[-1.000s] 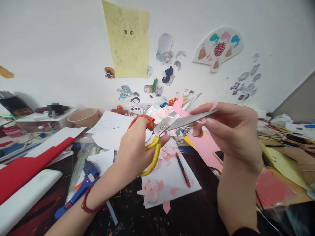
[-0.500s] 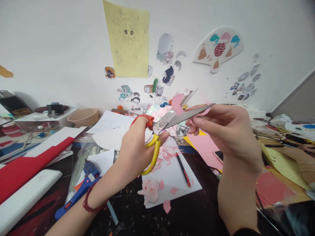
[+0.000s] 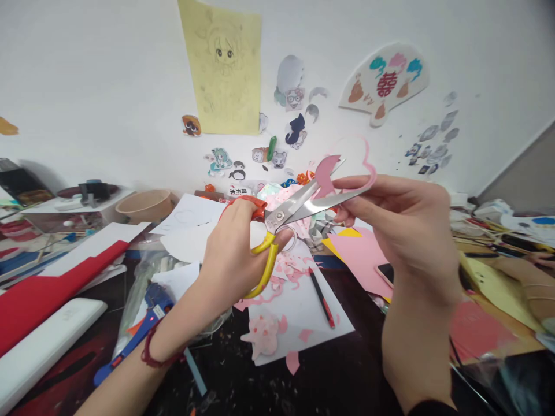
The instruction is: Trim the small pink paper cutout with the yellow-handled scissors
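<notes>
My left hand (image 3: 236,260) is closed around the yellow and orange handles of a pair of scissors (image 3: 299,205), whose blades stand parted and point up to the right. Between my right thumb and fingers, my right hand (image 3: 399,231) pinches a piece of pink paper (image 3: 368,167) with a thin curved strip rising from it. A darker pink flap (image 3: 327,173) of paper lies at the blades. Below, a white sheet (image 3: 295,346) carries pink scraps, a pink cut-out with red dots (image 3: 263,335) and a black and red pen (image 3: 321,300).
At left lie a blue glue gun (image 3: 134,341), a white box-shaped object (image 3: 52,346) and a red strip (image 3: 65,283). A tan bowl (image 3: 145,206) stands behind. Pink sheets (image 3: 362,257) and a phone (image 3: 385,274) are at right, near another person's arm (image 3: 524,283). The wall bears stickers.
The scissors have shifted slightly left and down, with the blades less widely parted. The pink paper has turned, so its curved strip now shows above my right hand.
</notes>
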Demonstrator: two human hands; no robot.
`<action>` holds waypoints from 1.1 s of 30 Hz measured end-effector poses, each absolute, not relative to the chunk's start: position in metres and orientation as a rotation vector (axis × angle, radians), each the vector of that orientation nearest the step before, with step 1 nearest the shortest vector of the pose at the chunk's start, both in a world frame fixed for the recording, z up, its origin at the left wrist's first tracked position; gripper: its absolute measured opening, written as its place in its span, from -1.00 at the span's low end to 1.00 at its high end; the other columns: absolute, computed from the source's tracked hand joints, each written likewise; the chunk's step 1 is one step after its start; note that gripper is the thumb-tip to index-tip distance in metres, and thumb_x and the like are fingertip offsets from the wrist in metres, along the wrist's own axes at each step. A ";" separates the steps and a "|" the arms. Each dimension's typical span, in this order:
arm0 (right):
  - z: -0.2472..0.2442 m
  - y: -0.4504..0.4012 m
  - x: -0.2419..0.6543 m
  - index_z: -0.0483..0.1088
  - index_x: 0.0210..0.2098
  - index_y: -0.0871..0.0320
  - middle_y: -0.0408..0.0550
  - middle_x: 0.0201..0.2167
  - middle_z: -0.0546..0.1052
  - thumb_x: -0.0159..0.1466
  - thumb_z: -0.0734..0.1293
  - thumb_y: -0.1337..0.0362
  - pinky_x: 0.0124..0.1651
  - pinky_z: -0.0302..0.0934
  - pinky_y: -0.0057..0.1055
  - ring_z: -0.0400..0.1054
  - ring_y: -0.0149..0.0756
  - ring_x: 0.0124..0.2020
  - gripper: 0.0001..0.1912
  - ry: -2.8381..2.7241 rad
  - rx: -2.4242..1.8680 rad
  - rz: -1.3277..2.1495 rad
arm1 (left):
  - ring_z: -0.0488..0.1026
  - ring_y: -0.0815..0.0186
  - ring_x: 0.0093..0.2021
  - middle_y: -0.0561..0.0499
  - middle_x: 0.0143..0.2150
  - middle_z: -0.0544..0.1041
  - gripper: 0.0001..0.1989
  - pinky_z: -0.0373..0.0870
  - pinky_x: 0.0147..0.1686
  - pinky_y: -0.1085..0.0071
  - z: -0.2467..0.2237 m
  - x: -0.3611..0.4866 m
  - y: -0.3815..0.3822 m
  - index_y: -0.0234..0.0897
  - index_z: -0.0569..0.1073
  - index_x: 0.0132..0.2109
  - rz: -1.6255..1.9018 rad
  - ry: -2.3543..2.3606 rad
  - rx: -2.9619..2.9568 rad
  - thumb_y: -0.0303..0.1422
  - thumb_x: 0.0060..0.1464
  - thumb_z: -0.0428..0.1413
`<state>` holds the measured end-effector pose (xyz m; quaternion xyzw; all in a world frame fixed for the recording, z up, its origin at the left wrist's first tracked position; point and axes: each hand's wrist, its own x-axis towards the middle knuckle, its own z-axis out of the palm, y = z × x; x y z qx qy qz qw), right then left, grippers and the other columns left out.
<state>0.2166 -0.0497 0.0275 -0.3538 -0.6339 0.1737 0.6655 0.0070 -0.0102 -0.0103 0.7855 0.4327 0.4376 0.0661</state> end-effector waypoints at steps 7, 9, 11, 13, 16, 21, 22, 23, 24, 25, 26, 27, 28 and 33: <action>0.031 -0.051 0.217 0.56 -0.04 0.08 -0.16 -0.43 0.62 0.11 0.51 0.48 -0.49 0.41 -0.51 0.51 -0.42 -0.53 -0.58 -1.353 -0.763 0.421 | 0.31 0.20 -0.23 -0.02 -0.24 0.38 -0.71 0.19 -0.28 0.26 -0.011 0.008 -0.013 -0.20 0.20 -0.22 1.287 1.294 2.395 -0.11 0.15 0.09; 0.032 -0.052 0.217 0.51 0.04 0.09 -0.14 -0.44 0.62 0.11 0.50 0.49 -0.47 0.42 -0.51 0.51 -0.42 -0.53 -0.50 -1.352 -0.744 0.451 | 0.31 0.21 -0.24 -0.02 -0.24 0.38 -0.71 0.18 -0.28 0.27 -0.011 0.008 -0.013 -0.20 0.20 -0.24 1.274 1.300 2.388 -0.12 0.15 0.10; 0.033 -0.053 0.217 0.49 0.08 0.10 -0.13 -0.45 0.62 0.13 0.48 0.50 -0.43 0.44 -0.51 0.51 -0.40 -0.52 -0.48 -1.367 -0.724 0.460 | 0.31 0.22 -0.25 -0.02 -0.24 0.39 -0.71 0.18 -0.27 0.26 -0.011 0.008 -0.013 -0.20 0.21 -0.23 1.252 1.290 2.372 -0.12 0.15 0.10; 0.032 -0.053 0.217 0.49 0.07 0.13 -0.12 -0.45 0.62 0.15 0.47 0.51 -0.41 0.45 -0.51 0.51 -0.41 -0.51 -0.50 -1.387 -0.699 0.456 | 0.31 0.23 -0.25 -0.02 -0.23 0.40 -0.71 0.20 -0.26 0.26 -0.011 0.008 -0.012 -0.21 0.23 -0.21 1.230 1.265 2.349 -0.12 0.14 0.10; 0.031 -0.051 0.218 0.49 0.06 0.13 -0.14 -0.42 0.62 0.17 0.44 0.54 -0.40 0.47 -0.53 0.51 -0.43 -0.50 -0.52 -1.416 -0.683 0.441 | 0.29 0.25 -0.26 -0.01 -0.23 0.39 -0.72 0.20 -0.25 0.26 -0.011 0.008 -0.011 -0.22 0.24 -0.20 1.228 1.223 2.337 -0.14 0.14 0.11; 0.026 -0.043 0.223 0.52 0.03 0.03 -0.20 -0.22 0.63 0.11 0.46 0.54 -0.45 0.49 -0.57 0.52 -0.48 -0.46 -0.48 -1.463 -0.670 0.307 | 0.24 0.28 -0.30 0.04 -0.29 0.34 -0.71 0.17 -0.29 0.30 -0.010 0.008 -0.011 -0.21 0.20 -0.26 1.232 1.243 2.353 -0.15 0.12 0.12; 0.025 -0.042 0.224 0.52 0.03 0.03 -0.18 -0.16 0.63 0.11 0.46 0.54 -0.45 0.49 -0.57 0.52 -0.48 -0.43 -0.48 -1.466 -0.668 0.283 | 0.23 0.29 -0.30 0.05 -0.30 0.33 -0.71 0.16 -0.30 0.30 -0.010 0.008 -0.012 -0.21 0.19 -0.27 1.229 1.245 2.355 -0.15 0.12 0.12; 0.025 -0.041 0.224 0.52 0.03 0.03 -0.16 -0.10 0.62 0.11 0.45 0.54 -0.45 0.49 -0.57 0.53 -0.47 -0.41 -0.49 -1.471 -0.667 0.262 | 0.23 0.29 -0.31 0.06 -0.31 0.32 -0.71 0.16 -0.30 0.31 -0.010 0.007 -0.012 -0.21 0.19 -0.27 1.225 1.244 2.359 -0.15 0.13 0.12; 0.025 -0.041 0.225 0.53 0.02 0.03 -0.15 -0.05 0.60 0.11 0.45 0.54 -0.46 0.49 -0.57 0.53 -0.48 -0.40 -0.49 -1.478 -0.662 0.242 | 0.22 0.30 -0.32 0.06 -0.31 0.31 -0.71 0.16 -0.31 0.31 -0.010 0.007 -0.013 -0.21 0.19 -0.27 1.222 1.242 2.363 -0.15 0.13 0.12; 0.025 -0.041 0.225 0.53 0.02 0.02 -0.14 0.00 0.59 0.11 0.45 0.54 -0.46 0.49 -0.57 0.53 -0.48 -0.40 -0.49 -1.486 -0.655 0.223 | 0.22 0.30 -0.32 0.07 -0.32 0.31 -0.71 0.16 -0.31 0.31 -0.010 0.007 -0.013 -0.21 0.19 -0.27 1.220 1.239 2.368 -0.15 0.13 0.12; 0.026 -0.041 0.225 0.53 0.01 0.02 -0.14 0.03 0.57 0.11 0.45 0.54 -0.47 0.49 -0.58 0.53 -0.49 -0.39 -0.49 -1.492 -0.651 0.208 | 0.21 0.30 -0.32 0.07 -0.32 0.31 -0.71 0.15 -0.31 0.32 -0.010 0.007 -0.013 -0.21 0.20 -0.27 1.219 1.235 2.375 -0.15 0.13 0.12; 0.026 -0.042 0.225 0.54 0.01 0.01 -0.15 0.05 0.57 0.10 0.45 0.54 -0.47 0.49 -0.59 0.53 -0.49 -0.37 -0.49 -1.494 -0.650 0.194 | 0.21 0.30 -0.32 0.07 -0.32 0.31 -0.71 0.15 -0.31 0.32 -0.010 0.007 -0.013 -0.21 0.20 -0.27 1.217 1.232 2.382 -0.15 0.13 0.12; 0.026 -0.042 0.224 0.54 0.01 0.01 -0.16 0.04 0.58 0.10 0.45 0.54 -0.47 0.48 -0.61 0.54 -0.48 -0.35 -0.49 -1.492 -0.650 0.181 | 0.21 0.31 -0.33 0.08 -0.32 0.31 -0.72 0.15 -0.31 0.33 -0.011 0.007 -0.013 -0.21 0.19 -0.27 1.215 1.228 2.391 -0.16 0.13 0.12; 0.027 -0.042 0.224 0.55 -0.01 -0.01 -0.22 -0.10 0.63 0.10 0.45 0.55 -0.46 0.48 -0.66 0.56 -0.48 -0.32 -0.49 -1.484 -0.648 0.132 | 0.20 0.32 -0.34 0.09 -0.32 0.31 -0.73 0.14 -0.30 0.34 -0.012 0.007 -0.012 -0.20 0.16 -0.28 1.209 1.194 2.429 -0.22 0.13 0.13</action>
